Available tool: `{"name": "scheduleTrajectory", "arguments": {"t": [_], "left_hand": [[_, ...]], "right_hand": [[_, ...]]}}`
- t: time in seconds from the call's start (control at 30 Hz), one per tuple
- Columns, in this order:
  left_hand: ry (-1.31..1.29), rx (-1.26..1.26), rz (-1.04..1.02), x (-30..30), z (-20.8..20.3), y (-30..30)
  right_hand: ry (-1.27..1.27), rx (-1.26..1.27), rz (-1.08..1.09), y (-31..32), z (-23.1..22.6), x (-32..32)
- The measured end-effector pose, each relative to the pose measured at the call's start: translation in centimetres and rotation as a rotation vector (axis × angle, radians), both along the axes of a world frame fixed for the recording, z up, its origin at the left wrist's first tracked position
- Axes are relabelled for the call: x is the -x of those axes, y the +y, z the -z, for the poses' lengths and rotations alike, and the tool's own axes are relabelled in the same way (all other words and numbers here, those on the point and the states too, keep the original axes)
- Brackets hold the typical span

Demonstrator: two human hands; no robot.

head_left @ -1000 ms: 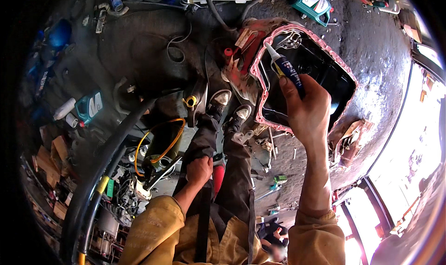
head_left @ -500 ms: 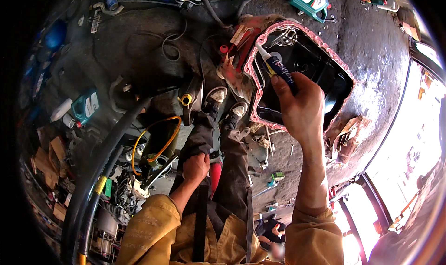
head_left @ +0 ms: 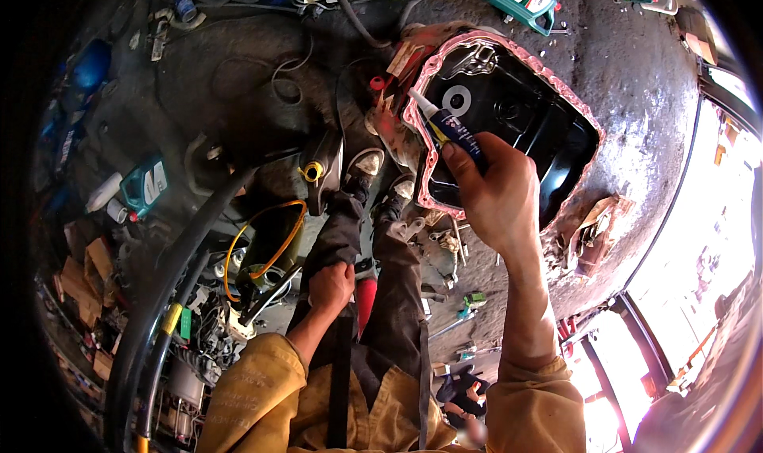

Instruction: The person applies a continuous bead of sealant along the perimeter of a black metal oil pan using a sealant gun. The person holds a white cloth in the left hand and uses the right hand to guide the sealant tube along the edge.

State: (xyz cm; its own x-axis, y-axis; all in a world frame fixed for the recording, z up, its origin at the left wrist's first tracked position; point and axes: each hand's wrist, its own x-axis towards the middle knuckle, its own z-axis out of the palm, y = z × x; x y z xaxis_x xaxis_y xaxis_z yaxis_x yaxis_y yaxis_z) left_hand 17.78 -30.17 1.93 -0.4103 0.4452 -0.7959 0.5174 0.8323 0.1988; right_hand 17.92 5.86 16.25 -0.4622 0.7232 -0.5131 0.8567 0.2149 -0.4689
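Observation:
In my right hand (head_left: 502, 184) I grip a dark blue sealant tube (head_left: 459, 135) with a long white nozzle, fingers wrapped round its body. The nozzle tip is over the left edge of a black oil pan (head_left: 528, 123), near the rim, though I cannot tell whether it touches. Pinkish-red sealant (head_left: 509, 41) runs in an uneven bead along the pan's rim. A pale ring-shaped magnet (head_left: 466, 95) lies inside the pan. My left hand (head_left: 331, 286) rests closed on my left knee; whatever its fingers hold, if anything, is hidden.
A red stand (head_left: 393, 95) is under the pan's left side. Beyond the pan is a teal oil jug (head_left: 520, 0); another teal jug (head_left: 145, 184) is at left. A dark can with a yellow opening (head_left: 313, 171) stands by my left foot. Tools (head_left: 459, 242) lie right of my feet.
My right hand has moved left with the sealant tube, the nozzle tip shifting left and slightly nearer along the rim. The view has shifted a little; my left hand stays on my knee.

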Motion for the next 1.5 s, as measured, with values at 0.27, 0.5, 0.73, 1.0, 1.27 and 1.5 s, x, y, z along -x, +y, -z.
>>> {"name": "scheduleTrajectory", "arguments": {"t": [0.27,0.5,0.73,1.0,1.27,1.5], "left_hand": [[0.010,-0.011,0.014,-0.3,0.2,-0.2],[0.022,-0.015,0.033,-0.5,0.2,-0.3],[0.011,0.046,0.034,-0.5,0.3,0.1],[0.046,0.009,0.013,-0.8,0.7,-0.3],[0.037,-0.001,0.002,-0.7,0.3,0.3],[0.008,0.016,-0.032,-0.5,0.2,0.3]], "right_hand": [[0.031,0.084,-0.050,-0.1,-0.6,-0.3],[0.064,0.071,0.097,2.0,-0.8,0.2],[-0.001,-0.130,0.083,5.8,0.1,1.4],[-0.064,-0.259,-0.034,6.5,0.2,1.9],[-0.090,-0.351,-0.070,6.6,0.4,1.8],[-0.125,-0.356,-0.063,6.9,0.3,1.8]]}}
